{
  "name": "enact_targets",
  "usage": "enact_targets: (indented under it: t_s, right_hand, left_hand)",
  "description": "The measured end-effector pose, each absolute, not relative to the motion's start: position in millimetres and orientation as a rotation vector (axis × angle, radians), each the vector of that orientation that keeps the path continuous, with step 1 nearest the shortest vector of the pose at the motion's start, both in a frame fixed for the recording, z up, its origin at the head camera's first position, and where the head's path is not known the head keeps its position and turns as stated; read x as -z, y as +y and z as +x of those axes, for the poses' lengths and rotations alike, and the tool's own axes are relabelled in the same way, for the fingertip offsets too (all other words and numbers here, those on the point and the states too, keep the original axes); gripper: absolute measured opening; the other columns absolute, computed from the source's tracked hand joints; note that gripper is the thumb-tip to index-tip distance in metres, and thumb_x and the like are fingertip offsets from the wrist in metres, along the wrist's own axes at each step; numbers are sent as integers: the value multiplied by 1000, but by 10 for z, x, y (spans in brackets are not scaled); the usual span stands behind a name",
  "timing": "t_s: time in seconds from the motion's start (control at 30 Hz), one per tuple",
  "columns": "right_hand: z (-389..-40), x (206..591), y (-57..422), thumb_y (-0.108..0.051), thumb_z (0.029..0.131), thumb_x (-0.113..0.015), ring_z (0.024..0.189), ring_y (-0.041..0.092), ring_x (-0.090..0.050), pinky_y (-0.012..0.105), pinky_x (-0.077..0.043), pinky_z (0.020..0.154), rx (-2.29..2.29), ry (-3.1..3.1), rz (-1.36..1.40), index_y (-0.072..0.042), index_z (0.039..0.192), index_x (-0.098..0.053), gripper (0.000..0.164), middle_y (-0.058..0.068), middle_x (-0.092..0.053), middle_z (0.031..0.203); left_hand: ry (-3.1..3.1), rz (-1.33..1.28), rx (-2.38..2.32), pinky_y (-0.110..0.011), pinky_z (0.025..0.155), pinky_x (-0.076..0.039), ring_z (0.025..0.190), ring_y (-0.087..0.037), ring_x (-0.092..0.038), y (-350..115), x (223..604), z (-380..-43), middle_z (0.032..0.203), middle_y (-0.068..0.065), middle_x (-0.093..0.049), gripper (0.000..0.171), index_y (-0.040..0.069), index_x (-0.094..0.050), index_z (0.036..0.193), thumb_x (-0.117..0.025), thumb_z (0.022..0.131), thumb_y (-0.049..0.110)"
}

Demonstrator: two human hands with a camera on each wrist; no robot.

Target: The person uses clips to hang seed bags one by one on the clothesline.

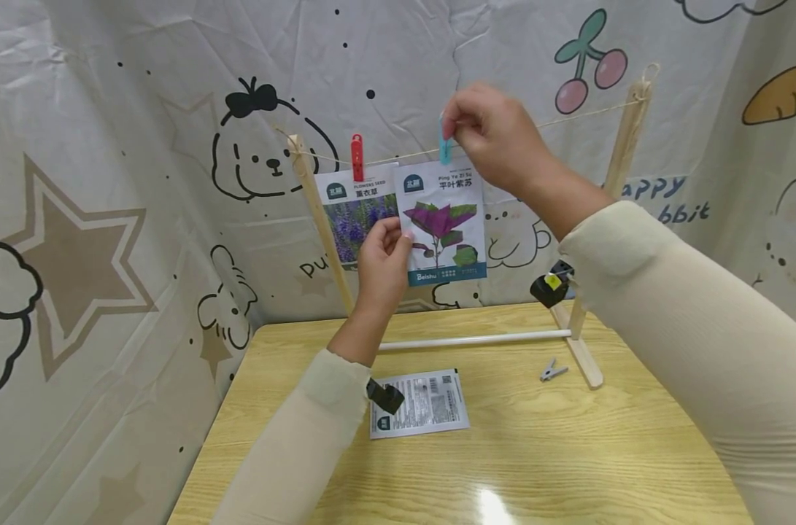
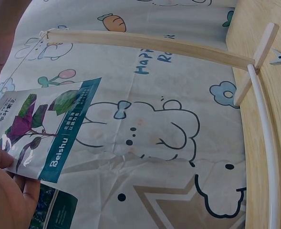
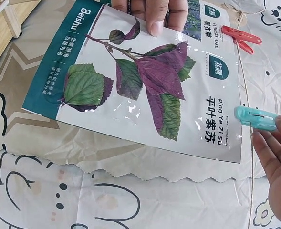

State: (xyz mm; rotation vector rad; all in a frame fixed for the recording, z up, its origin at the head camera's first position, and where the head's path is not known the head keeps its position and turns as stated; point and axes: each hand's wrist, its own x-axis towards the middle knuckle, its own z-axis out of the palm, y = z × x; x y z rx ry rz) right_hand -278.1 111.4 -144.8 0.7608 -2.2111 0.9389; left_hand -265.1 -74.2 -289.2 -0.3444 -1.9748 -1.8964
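Observation:
A seed packet with a purple-leaved plant (image 1: 440, 226) hangs at the string (image 1: 411, 154), its top edge beside a light blue clothespin (image 3: 254, 118). My left hand (image 1: 384, 259) pinches that packet by its left edge, thumb on the front. Up at the string, my right hand (image 1: 496, 135) pinches the handle end of the blue clothespin between thumb and fingers. To the left, a lavender seed packet (image 1: 348, 226) hangs from a red clothespin (image 1: 357, 159), partly covered by the purple-leaved packet and my left hand.
Wooden posts (image 1: 624, 142) hold the string at both ends, with a white rod (image 1: 476, 340) low between them. On the wooden table (image 1: 535, 452) lie another packet (image 1: 430, 405), back side up, and a grey clothespin (image 1: 553, 371). A printed cloth (image 1: 174, 219) hangs behind.

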Motion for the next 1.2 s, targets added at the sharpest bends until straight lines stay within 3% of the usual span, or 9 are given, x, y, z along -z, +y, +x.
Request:
enact_targets:
  t_s: [0.63, 0.97, 1.2]
  right_hand:
    - [-2800, 1478, 1087, 3, 99, -43, 92, 17, -45, 28, -37, 79, -930, -2290, 771, -1, 95, -63, 21, 11, -57, 101]
    - [-2766, 1452, 1117, -15, 108, -46, 122, 25, -60, 40, -49, 103, -966, -2428, 738, -9, 129, -64, 29, 11, -59, 134]
    - [-2759, 1461, 1118, -16, 108, -45, 123, 26, -59, 40, -49, 107, -941, -2434, 746, -6, 130, -62, 31, 12, -58, 136]
  left_hand:
    - [-1971, -359, 1909, -17, 81, -51, 96, -12, -62, -742, 2910, -2683, 117, -21, -67, 24, -3, -59, 124, -58, 102, 7]
    - [-1972, -358, 1923, -16, 81, -51, 96, -11, -61, -744, 2917, -2677, 116, -19, -67, 24, -3, -59, 124, -57, 102, 7]
    - [-1981, -343, 1916, -16, 81, -50, 96, -11, -61, -742, 2906, -2659, 115, -18, -67, 24, -2, -59, 124, -57, 102, 8]
